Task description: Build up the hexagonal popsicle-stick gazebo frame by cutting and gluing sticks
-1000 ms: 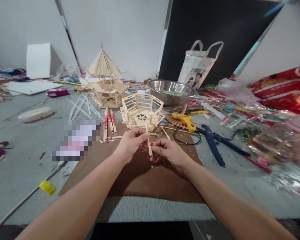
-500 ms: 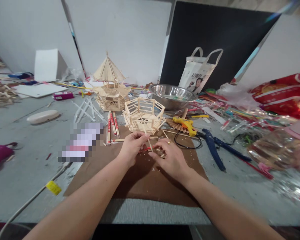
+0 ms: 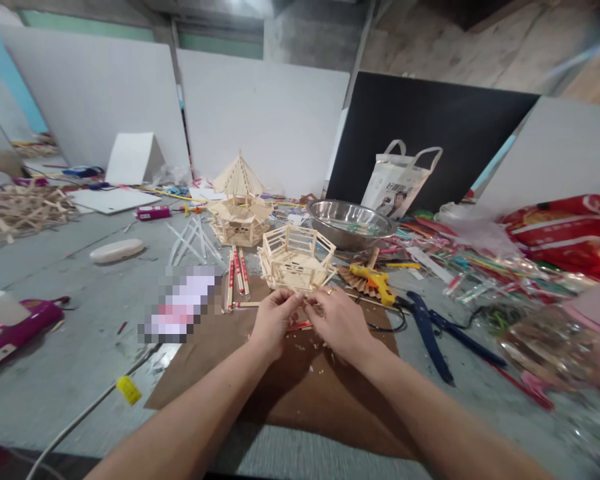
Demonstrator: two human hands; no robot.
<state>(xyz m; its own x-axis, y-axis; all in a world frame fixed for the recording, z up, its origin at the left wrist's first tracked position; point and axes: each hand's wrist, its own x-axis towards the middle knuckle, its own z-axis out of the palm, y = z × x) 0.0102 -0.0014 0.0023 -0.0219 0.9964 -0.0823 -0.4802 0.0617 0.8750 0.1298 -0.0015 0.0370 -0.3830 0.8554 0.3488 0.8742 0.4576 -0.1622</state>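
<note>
My left hand (image 3: 274, 319) and my right hand (image 3: 338, 321) meet fingertip to fingertip over a brown cardboard sheet (image 3: 300, 387), just in front of an open hexagonal frame of wooden sticks (image 3: 297, 257). Both hands are pinched closed; what they pinch is hidden by the fingers. A ring shows on my right hand. A thin red-handled tool (image 3: 300, 326) lies on the cardboard under the hands. Behind the frame stands a finished stick pavilion with a pointed roof (image 3: 239, 208).
A yellow glue gun (image 3: 375, 279), blue pliers (image 3: 425, 323), a steel bowl (image 3: 351, 221), a white tote bag (image 3: 399, 181) and packs of coloured sticks (image 3: 460, 267) crowd the right. Red-wrapped chopsticks (image 3: 237, 272), a cable (image 3: 80, 417) and a magenta item (image 3: 20, 323) lie left.
The camera tilted up, showing more wall. My hands moved forward toward the stick frame; the upright stick seen in my left hand earlier is no longer visible.
</note>
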